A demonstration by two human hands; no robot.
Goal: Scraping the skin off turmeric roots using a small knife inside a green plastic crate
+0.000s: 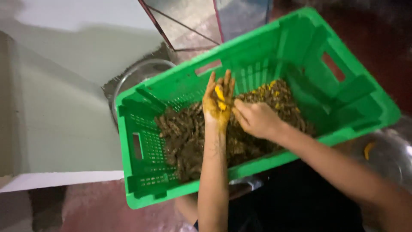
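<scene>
We've got our left hand (pixel 218 105) open over the green crate (pixel 352 96) of muddy roots (pixel 184 137), yellow pieces (pixel 220 96) on its palm; right hand (pixel 256 118) pinching at them.

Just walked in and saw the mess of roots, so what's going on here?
A person is working with both bare hands inside a green plastic crate that holds a heap of muddy brown roots, some broken open and showing bright yellow. The left hand, stained yellow, is open with yellow pieces lying on the palm. The right hand is curled over the heap beside it. A metal bowl with one yellow piece sits at the right.
</scene>
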